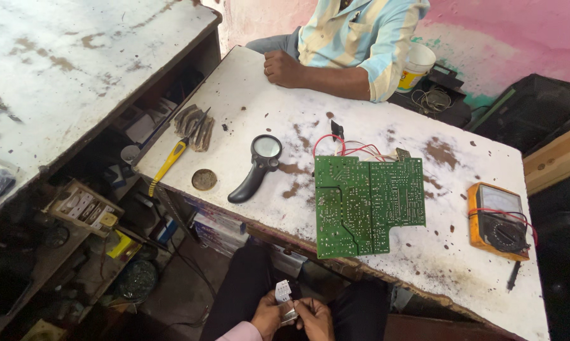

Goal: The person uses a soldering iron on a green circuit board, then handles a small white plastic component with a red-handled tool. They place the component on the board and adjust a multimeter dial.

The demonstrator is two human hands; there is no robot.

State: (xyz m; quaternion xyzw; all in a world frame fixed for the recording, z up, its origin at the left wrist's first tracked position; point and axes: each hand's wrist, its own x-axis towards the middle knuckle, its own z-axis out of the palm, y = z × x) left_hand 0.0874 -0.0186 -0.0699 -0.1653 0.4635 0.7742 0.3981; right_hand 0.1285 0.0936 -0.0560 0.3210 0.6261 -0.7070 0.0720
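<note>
Small silvery component (285, 295), apparently upright, is pinched between left hand (267, 314) and right hand (314, 317), below the green circuit board (367, 205).

A small silvery metal part (284, 295), upright, pinched between both hands above the lap.

I held a small silvery metal part (284, 294) low over my lap, left hand (267, 314) and right hand (314, 317) both pinching it. On the white table (260, 107) lay a green circuit board (366, 203), a black magnifying glass (258, 165) to its left, a yellow meter (498, 220) at the right. Another person's arm (316, 76) rested on the far edge.
</note>
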